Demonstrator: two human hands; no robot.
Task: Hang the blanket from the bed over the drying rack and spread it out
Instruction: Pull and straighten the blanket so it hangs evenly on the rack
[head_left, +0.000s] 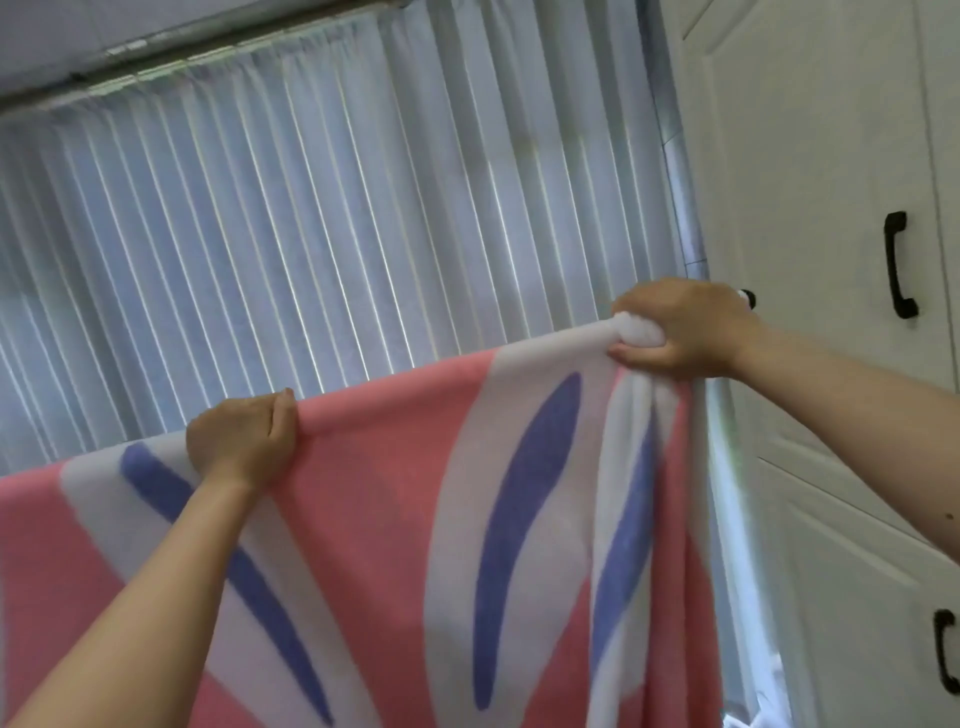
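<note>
A pink blanket (384, 519) with white and blue leaf shapes hangs over a raised bar and fills the lower half of the view. The bar is hidden under the cloth; only its dark end tip (748, 299) shows past my right hand. My left hand (241, 441) grips the blanket's top fold near the middle, fingers curled over it. My right hand (680, 330) grips a bunched white corner of the blanket at the bar's right end. The cloth under that corner hangs in gathered folds.
Pale pleated curtains (322, 218) hang right behind the blanket across a window. White cabinet doors (810, 208) with black handles (897, 265) stand close on the right. The ceiling edge runs along the top left.
</note>
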